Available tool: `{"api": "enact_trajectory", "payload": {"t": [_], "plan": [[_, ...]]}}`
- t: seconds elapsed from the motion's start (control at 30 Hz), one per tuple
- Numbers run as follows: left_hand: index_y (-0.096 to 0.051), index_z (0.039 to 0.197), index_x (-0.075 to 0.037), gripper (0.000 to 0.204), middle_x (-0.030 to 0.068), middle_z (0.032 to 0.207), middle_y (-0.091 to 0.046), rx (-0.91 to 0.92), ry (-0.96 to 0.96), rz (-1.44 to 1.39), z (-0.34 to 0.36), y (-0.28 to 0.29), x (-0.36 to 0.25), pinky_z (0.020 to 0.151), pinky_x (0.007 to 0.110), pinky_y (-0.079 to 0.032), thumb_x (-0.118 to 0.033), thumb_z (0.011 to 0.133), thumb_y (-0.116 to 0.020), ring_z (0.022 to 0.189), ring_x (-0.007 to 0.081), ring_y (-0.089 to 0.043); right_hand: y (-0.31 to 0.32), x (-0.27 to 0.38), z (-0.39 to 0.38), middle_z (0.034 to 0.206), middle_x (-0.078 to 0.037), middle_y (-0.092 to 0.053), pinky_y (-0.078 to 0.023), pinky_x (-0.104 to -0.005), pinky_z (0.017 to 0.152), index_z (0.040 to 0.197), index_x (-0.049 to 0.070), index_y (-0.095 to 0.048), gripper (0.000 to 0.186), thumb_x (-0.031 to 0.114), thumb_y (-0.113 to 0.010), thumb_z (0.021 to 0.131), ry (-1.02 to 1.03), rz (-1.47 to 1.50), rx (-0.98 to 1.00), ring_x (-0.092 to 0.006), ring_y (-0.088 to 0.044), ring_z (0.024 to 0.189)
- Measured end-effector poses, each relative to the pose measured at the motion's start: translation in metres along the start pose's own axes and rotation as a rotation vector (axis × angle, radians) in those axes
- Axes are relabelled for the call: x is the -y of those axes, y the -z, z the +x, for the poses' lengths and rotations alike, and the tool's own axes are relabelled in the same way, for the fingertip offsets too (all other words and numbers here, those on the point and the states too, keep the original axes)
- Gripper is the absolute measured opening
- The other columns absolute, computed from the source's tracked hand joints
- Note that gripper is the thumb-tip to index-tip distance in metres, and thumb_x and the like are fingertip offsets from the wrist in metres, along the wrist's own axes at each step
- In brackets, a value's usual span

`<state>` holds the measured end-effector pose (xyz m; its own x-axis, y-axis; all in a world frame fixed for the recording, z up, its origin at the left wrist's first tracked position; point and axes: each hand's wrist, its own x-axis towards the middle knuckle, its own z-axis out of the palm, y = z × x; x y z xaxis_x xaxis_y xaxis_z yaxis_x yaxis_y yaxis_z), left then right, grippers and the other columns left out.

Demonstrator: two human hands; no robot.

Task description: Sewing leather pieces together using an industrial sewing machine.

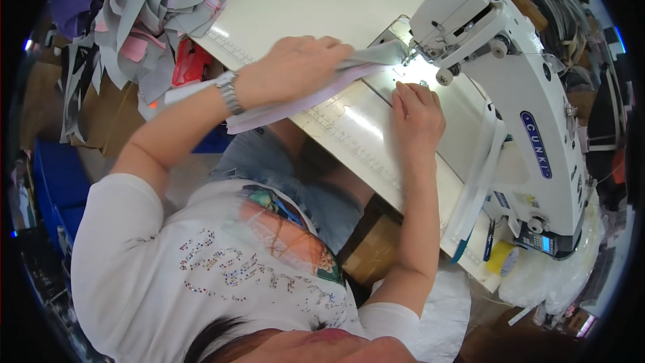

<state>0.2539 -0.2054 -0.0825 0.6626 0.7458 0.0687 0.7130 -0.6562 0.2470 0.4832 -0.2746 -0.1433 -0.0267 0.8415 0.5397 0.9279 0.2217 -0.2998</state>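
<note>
A long fabric strip, grey above and pale pink below (316, 96), runs from beside my left wrist to the needle area of a white sewing machine (531, 101). My left hand (306, 64), with a metal watch on its wrist, is closed over the strip, its fingers toward the machine. The strip's front end lies under the lit sewing head (430, 44). My right hand (418, 111) rests on the machine bed just in front of the needle area. Its fingers are bent and drawn together; whatever they may pinch is too small to make out.
Grey and pink cut pieces (151, 10) are heaped at the far left, above a red item (191, 62). White strips (474, 191) hang along the machine bed's right side. Small snips (489, 240) and a yellow tape roll (502, 259) lie at the table's near right corner.
</note>
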Motion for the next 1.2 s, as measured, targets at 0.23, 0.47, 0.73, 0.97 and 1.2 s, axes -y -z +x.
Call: {"api": "enact_trajectory", "payload": {"t": [0.23, 0.47, 0.73, 0.97, 1.2], "plan": [[-0.061, 0.113, -0.004, 0.031, 0.0166, 0.097, -0.067, 0.120, -0.117, -0.057, -0.009, 0.015, 0.039, 0.079, 0.044, -0.051, -0.024, 0.090, -0.056, 0.089, 0.0333, -0.065, -0.012, 0.024, 0.011, 0.108, -0.009, -0.069, -0.056, -0.0340, 0.076, 0.101, 0.007, -0.070, 0.022, 0.006, -0.072, 0.078, 0.252, 0.107, 0.002, -0.0255, -0.068, 0.092], [-0.063, 0.087, 0.000, 0.021, 0.0179, 0.092, -0.067, 0.274, -0.103, -0.280, 0.019, 0.017, 0.053, 0.075, 0.045, -0.048, -0.018, 0.081, -0.056, 0.086, 0.0345, -0.064, -0.022, 0.035, 0.021, 0.108, -0.006, -0.064, -0.056, -0.0340, 0.068, 0.106, 0.012, -0.069, 0.029, 0.008, -0.072, 0.078, 0.150, 0.085, 0.110, -0.0218, -0.068, 0.088], [-0.058, 0.078, 0.002, 0.015, 0.0209, 0.125, -0.060, 0.115, -0.461, -0.572, 0.033, 0.000, 0.070, 0.080, 0.041, -0.049, -0.013, 0.076, -0.058, 0.098, 0.0327, -0.062, -0.026, 0.049, 0.022, 0.095, -0.007, -0.056, -0.051, -0.0324, 0.063, 0.107, 0.008, -0.066, 0.029, 0.009, -0.060, 0.079, 0.263, -0.114, 0.143, -0.0221, -0.060, 0.080], [-0.063, 0.086, -0.002, 0.009, 0.0122, 0.124, -0.061, 0.298, -0.681, -0.452, 0.071, -0.008, 0.065, 0.090, 0.041, -0.048, -0.011, 0.085, -0.060, 0.114, 0.0290, -0.057, -0.019, 0.058, 0.017, 0.101, -0.020, -0.058, -0.051, -0.0371, 0.069, 0.110, -0.006, -0.061, 0.033, 0.009, -0.057, 0.082, 0.279, -0.123, 0.228, -0.0324, -0.063, 0.099], [-0.064, 0.098, -0.009, 0.019, 0.0034, 0.114, -0.063, 0.092, -0.967, -0.473, 0.117, -0.037, 0.057, 0.084, 0.037, -0.048, -0.024, 0.087, -0.066, 0.111, 0.0240, -0.057, -0.015, 0.060, 0.011, 0.114, -0.033, -0.060, -0.056, -0.0403, 0.074, 0.115, -0.009, -0.060, 0.051, 0.034, -0.065, 0.086, 0.314, -0.142, 0.348, -0.0399, -0.065, 0.103]]}}
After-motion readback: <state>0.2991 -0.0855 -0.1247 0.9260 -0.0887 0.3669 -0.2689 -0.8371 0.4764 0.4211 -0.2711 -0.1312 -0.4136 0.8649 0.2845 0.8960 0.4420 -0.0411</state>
